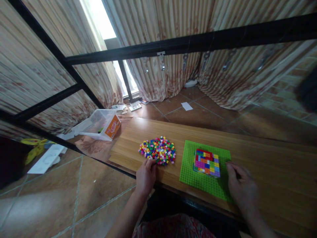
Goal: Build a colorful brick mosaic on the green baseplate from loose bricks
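A loose pile of small multicoloured toy bricks (158, 150) lies on the wooden tabletop. At its near edge is my left hand (146, 177), fingers drawn together by the bricks; whether one is between them I cannot make out. To the right of the pile, a green studded baseplate (187, 165) carries a squarish block built of colourful bricks (206, 162), with a red raised part along its far side. Beside the baseplate's right edge, my right hand (241, 185) is closed, thumb and forefinger together. What it may hold is hidden.
A clear plastic box (95, 127) with an orange label stands past the table's left end. A black metal frame bar (173, 49) with hanging hooks crosses beyond the table, before striped curtains. Papers (187, 106) lie on the tiled floor.
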`<state>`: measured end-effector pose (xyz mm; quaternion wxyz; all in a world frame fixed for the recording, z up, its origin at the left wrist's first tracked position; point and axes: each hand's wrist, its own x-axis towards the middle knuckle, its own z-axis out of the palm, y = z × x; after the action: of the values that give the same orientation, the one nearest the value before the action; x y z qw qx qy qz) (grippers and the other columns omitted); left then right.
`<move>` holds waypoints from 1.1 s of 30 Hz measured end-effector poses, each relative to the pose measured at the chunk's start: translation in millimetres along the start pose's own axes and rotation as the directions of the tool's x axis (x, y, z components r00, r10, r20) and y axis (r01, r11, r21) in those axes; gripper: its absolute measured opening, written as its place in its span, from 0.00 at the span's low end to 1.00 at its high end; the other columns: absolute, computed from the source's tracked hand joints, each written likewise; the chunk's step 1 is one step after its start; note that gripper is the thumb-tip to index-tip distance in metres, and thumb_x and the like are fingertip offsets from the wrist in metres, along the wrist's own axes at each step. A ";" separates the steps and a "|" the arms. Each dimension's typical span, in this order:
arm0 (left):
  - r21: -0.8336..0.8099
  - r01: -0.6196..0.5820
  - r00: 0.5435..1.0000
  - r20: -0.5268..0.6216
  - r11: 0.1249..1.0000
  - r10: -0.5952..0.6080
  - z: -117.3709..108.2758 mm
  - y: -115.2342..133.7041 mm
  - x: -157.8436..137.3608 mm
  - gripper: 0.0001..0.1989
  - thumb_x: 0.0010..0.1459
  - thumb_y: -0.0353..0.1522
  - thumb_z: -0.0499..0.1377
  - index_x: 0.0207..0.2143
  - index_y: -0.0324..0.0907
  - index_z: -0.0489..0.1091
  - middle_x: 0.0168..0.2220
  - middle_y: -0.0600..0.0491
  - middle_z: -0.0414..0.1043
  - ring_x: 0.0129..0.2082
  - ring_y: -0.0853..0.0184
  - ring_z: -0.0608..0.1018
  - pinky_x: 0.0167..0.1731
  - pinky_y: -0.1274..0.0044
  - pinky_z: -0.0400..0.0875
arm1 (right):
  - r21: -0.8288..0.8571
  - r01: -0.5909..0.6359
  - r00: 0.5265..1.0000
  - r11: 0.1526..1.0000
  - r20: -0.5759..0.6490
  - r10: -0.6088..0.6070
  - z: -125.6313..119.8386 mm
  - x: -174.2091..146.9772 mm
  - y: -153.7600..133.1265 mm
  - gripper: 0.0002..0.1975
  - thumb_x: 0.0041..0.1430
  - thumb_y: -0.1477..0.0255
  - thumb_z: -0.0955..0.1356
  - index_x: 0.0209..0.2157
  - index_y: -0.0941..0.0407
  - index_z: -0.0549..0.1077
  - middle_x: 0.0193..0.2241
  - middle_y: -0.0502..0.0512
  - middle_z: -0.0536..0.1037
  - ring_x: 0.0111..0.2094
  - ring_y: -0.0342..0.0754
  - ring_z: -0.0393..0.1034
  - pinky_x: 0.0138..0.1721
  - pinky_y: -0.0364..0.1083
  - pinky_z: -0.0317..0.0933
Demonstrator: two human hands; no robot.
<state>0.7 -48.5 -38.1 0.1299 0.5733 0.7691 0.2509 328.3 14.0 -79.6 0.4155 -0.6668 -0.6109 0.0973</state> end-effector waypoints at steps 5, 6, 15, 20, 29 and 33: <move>-0.177 -0.063 0.998 -0.039 0.982 0.057 -9.8 4.8 -1.6 0.06 0.59 0.28 0.52 0.34 0.43 0.69 0.34 0.52 0.72 0.33 0.67 0.75 0.34 0.76 0.68 | 0.032 0.025 0.999 0.999 -0.032 -0.024 2.1 0.4 -0.1 0.20 0.60 0.56 0.61 0.35 0.57 0.75 0.37 0.60 0.77 0.39 0.53 0.72 0.44 0.52 0.65; -0.215 -0.084 0.996 -0.048 0.973 0.075 -10.8 8.7 -1.5 0.06 0.59 0.28 0.52 0.35 0.42 0.69 0.34 0.52 0.72 0.32 0.67 0.75 0.34 0.77 0.68 | 0.038 0.030 0.999 0.999 -0.034 -0.029 2.5 0.6 -0.7 0.20 0.60 0.56 0.61 0.35 0.57 0.75 0.37 0.60 0.77 0.39 0.53 0.72 0.44 0.52 0.65; -0.419 -0.391 0.897 0.027 0.820 0.441 20.9 87.8 18.0 0.07 0.61 0.29 0.54 0.35 0.44 0.71 0.34 0.53 0.74 0.35 0.69 0.76 0.36 0.78 0.69 | 0.086 0.028 0.999 0.996 -0.040 -0.025 4.9 2.1 -5.7 0.17 0.62 0.60 0.61 0.35 0.56 0.75 0.37 0.59 0.77 0.40 0.51 0.71 0.45 0.53 0.65; -0.399 -0.500 0.830 0.034 0.769 0.557 47.7 123.1 37.8 0.08 0.61 0.29 0.55 0.35 0.45 0.74 0.36 0.53 0.74 0.37 0.69 0.75 0.39 0.77 0.69 | 0.110 0.017 0.999 0.994 -0.043 -0.013 6.0 2.1 -8.1 0.16 0.63 0.61 0.62 0.34 0.56 0.75 0.38 0.59 0.77 0.40 0.51 0.71 0.46 0.53 0.65; -0.249 -0.580 0.802 -0.002 0.776 0.598 64.9 132.9 54.6 0.07 0.56 0.27 0.60 0.33 0.47 0.76 0.37 0.53 0.73 0.40 0.65 0.72 0.43 0.70 0.66 | 0.135 -0.004 0.999 0.991 -0.053 0.011 5.9 3.2 -16.1 0.14 0.63 0.64 0.62 0.34 0.56 0.75 0.36 0.59 0.77 0.39 0.51 0.71 0.45 0.52 0.65; -0.270 -0.571 0.806 -0.007 0.775 0.592 66.5 135.8 55.5 0.06 0.55 0.26 0.60 0.32 0.46 0.75 0.37 0.54 0.73 0.40 0.65 0.72 0.45 0.69 0.65 | 0.141 -0.004 0.998 0.990 -0.055 0.012 6.6 3.0 -15.8 0.13 0.63 0.64 0.62 0.35 0.56 0.75 0.36 0.59 0.76 0.39 0.51 0.71 0.45 0.52 0.65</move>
<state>126.9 49.3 -16.5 0.1497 0.7701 0.5090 0.3541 313.2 18.1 -72.0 0.4780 -0.6407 -0.5881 0.1231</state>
